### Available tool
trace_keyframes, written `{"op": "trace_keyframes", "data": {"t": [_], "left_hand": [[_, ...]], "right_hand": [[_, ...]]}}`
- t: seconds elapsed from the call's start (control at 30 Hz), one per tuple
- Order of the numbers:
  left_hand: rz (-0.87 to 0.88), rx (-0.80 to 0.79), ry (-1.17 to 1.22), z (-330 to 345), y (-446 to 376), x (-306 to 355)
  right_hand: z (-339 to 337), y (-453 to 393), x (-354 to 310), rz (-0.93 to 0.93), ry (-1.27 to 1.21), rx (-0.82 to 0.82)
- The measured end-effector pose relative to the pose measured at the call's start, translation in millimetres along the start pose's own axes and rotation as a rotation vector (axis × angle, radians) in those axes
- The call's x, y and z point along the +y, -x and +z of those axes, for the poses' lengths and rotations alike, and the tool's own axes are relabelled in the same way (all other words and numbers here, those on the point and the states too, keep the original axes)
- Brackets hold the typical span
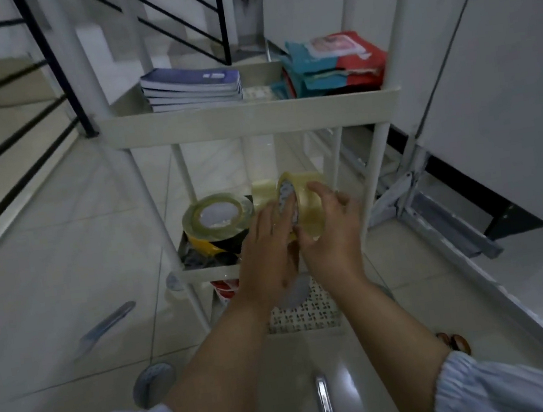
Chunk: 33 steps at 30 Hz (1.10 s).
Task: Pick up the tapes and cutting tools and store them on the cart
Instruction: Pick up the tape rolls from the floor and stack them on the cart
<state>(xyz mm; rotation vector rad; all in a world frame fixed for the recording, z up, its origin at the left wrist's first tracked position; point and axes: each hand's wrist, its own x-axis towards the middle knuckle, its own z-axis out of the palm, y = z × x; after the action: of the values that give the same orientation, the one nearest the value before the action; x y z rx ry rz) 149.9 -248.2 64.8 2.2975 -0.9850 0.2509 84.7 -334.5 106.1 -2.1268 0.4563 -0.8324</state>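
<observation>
Right hand (327,233) grasps a clear tape roll (300,202) on edge, left hand (265,248) flat against it; released carelessly, it could roll off the cart (251,118) shelf; the stacked rolls (219,223) on the left may topple.

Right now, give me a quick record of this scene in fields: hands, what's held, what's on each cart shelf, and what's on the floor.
left hand: touches the side of the clear tape roll
right hand: grips clear tape roll, standing on edge
middle shelf: second clear roll lying on a yellow-black striped roll
top shelf: notebooks, colourful packets
floor: blurred tool, round object
</observation>
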Motion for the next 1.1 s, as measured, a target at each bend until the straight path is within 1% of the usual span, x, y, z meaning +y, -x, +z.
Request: {"op": "trace_keyframes", "data": {"t": [0.13, 0.27, 0.33, 0.4, 0.47, 0.6, 0.73, 0.8, 0.97, 1.1], "left_hand": [[0.001, -0.090, -0.110, 4.2, -18.9, -22.4], [0.009, -0.055, -0.045, 3.1, -37.0, -32.7], [-0.063, -0.062, 0.017, 0.8, -48.4, -32.8], [-0.154, -0.101, 0.055, 1.4, -60.5, -36.1], [-0.189, -0.120, 0.014, 2.7, -70.6, -38.7], [-0.236, -0.101, -0.079, 5.9, -81.4, -42.7], [-0.236, -0.124, -0.175, 13.4, -87.0, -51.1], [-0.236, -0.125, -0.147, 15.0, -88.1, -51.6], [-0.270, -0.060, 0.003, 13.8, -84.0, -45.6], [-0.246, -0.045, -0.001, 12.9, -81.7, -49.4]], "right_hand": [[15.2, -19.3, 11.3, -0.030, 0.070, 0.047], [26.8, -38.4, 27.4, 0.018, 0.151, 0.024], [33.3, -45.7, 34.3, 0.000, 0.170, 0.025], [40.3, -51.5, 39.9, -0.014, 0.198, 0.020], [49.3, -56.7, 45.1, -0.002, 0.188, 0.004], [67.8, -66.0, 52.7, 0.043, 0.139, -0.026], [75.2, -67.1, 58.0, 0.025, 0.127, -0.029], [75.7, -66.7, 59.8, 0.023, 0.121, -0.033], [74.0, -64.0, 62.6, 0.015, 0.134, -0.072], [72.7, -68.1, 62.5, 0.020, 0.108, -0.104]]}}
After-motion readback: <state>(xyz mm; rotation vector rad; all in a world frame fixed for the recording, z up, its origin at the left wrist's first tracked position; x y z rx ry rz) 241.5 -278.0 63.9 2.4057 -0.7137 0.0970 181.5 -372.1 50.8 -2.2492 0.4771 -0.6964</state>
